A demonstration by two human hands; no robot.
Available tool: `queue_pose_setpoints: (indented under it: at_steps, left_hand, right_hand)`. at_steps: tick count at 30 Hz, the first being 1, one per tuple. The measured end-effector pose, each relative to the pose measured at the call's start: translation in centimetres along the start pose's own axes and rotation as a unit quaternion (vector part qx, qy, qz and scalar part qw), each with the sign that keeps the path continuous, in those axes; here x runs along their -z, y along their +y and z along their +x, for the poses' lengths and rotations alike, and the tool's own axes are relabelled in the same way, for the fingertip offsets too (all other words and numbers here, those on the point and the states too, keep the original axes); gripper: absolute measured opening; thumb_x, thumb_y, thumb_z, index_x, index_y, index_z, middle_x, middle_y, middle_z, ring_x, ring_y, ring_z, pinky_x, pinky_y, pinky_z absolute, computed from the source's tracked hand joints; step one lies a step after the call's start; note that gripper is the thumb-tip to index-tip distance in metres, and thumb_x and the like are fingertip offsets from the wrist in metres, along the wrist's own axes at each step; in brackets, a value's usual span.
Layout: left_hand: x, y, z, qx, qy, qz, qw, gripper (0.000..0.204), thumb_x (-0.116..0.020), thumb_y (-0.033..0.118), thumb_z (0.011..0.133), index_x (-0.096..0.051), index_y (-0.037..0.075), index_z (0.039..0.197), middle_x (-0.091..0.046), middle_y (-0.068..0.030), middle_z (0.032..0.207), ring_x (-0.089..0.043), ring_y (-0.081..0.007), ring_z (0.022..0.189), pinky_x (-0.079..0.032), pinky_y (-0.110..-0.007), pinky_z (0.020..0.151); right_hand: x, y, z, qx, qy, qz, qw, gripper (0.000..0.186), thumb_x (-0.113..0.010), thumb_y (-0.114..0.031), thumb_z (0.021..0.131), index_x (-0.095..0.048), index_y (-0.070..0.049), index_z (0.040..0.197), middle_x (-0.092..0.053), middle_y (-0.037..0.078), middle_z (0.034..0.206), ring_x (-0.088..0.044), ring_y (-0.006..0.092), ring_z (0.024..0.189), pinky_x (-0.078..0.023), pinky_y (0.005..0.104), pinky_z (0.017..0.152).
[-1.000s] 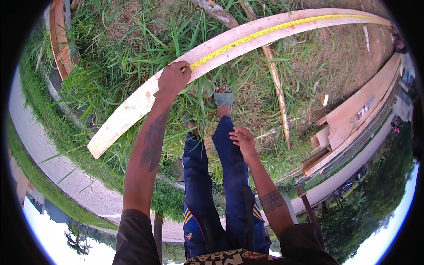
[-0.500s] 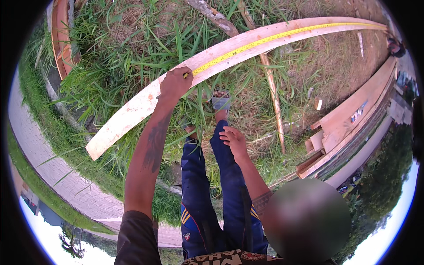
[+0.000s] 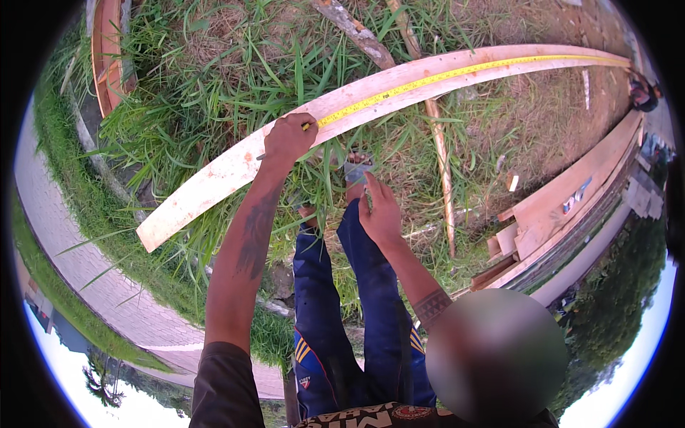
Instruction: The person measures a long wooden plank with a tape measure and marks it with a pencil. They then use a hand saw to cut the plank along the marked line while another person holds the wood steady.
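Note:
A long pale wooden plank (image 3: 207,184) slants across the grass from lower left to far right, looking curved in this view. Along it lies a yellow tape measure (image 3: 442,75), stretched toward the far right end. My left hand (image 3: 291,139) is closed on the tape's near end, resting against the plank. A thin dark tip (image 3: 260,157) pokes out beside that hand; its kind cannot be made out. My right hand (image 3: 382,214) hangs above my right shin, fingers stretched and apart, holding nothing.
At the plank's far end a person (image 3: 644,95) is partly visible. Stacked boards (image 3: 564,200) lie at right. Two poles, one of them a thin pole (image 3: 440,171), lie under or near the plank. A rusty metal channel (image 3: 108,60) stands upper left; a paved path (image 3: 78,264) curves below it.
My right hand has moved up and forward, toward my right foot, with its fingers turned more forward. My left hand stays on the tape, and the whole view has shifted slightly.

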State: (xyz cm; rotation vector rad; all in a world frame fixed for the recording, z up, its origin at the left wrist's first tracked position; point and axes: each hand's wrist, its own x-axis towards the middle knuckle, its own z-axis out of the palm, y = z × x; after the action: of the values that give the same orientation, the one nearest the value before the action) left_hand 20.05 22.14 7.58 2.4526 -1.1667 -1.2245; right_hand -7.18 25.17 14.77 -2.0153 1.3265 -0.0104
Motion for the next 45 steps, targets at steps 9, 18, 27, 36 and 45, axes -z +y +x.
queue_pose_setpoints:
  at_steps: [9,18,27,36,45]
  left_hand:
    - [2.0,2.6,2.4,0.135,-0.146,0.083,0.976,0.046,-0.068,0.054,0.089,-0.075,0.022,0.122,-0.071,-0.012,0.125,-0.067,-0.0333,0.119,-0.053,-0.049,0.101]
    - [2.5,3.0,6.2,0.171,-0.242,0.162,0.941,0.066,-0.07,0.052,0.085,-0.068,0.006,0.132,-0.068,-0.0132,0.136,-0.066,-0.0336,0.125,-0.046,-0.055,0.105]
    - [3.5,4.4,5.0,0.164,-0.206,0.148,0.953,0.063,-0.071,0.049,0.082,-0.071,0.003,0.126,-0.071,-0.0168,0.13,-0.068,-0.0357,0.12,-0.051,-0.052,0.101]
    - [3.7,5.8,5.4,0.164,-0.195,0.18,0.95,0.049,-0.066,0.029,0.083,-0.072,0.003,0.124,-0.071,-0.016,0.13,-0.071,-0.0356,0.117,-0.055,-0.05,0.095]
    - [3.4,4.7,5.7,0.17,-0.208,0.158,0.95,0.066,-0.071,0.042,0.079,-0.067,0.004,0.132,-0.069,-0.0144,0.134,-0.068,-0.0317,0.123,-0.05,-0.05,0.103]
  right_hand:
    - [0.2,0.2,13.9,-0.064,-0.148,-0.101,0.982,0.088,-0.061,-0.021,0.093,-0.014,-0.029,0.167,-0.065,0.018,0.106,-0.071,0.0375,0.089,-0.059,0.0514,0.081]
    - [1.3,-0.2,15.3,-0.111,-0.226,-0.142,0.957,0.092,-0.061,-0.022,0.093,-0.009,-0.036,0.167,-0.07,0.018,0.106,-0.073,0.0372,0.094,-0.06,0.0506,0.083]
    - [2.6,0.8,15.7,-0.111,-0.218,-0.161,0.956,0.092,-0.062,-0.027,0.091,-0.01,-0.039,0.166,-0.07,0.018,0.098,-0.072,0.0372,0.09,-0.059,0.0534,0.079]
    - [1.8,-0.9,16.1,-0.163,-0.233,-0.153,0.946,0.092,-0.06,-0.024,0.09,-0.012,-0.033,0.167,-0.074,0.019,0.099,-0.074,0.0362,0.09,-0.06,0.0494,0.079]
    - [2.0,-2.2,16.3,-0.189,-0.231,-0.161,0.941,0.093,-0.062,-0.028,0.089,-0.012,-0.029,0.168,-0.075,0.018,0.102,-0.074,0.0384,0.092,-0.06,0.0505,0.081]
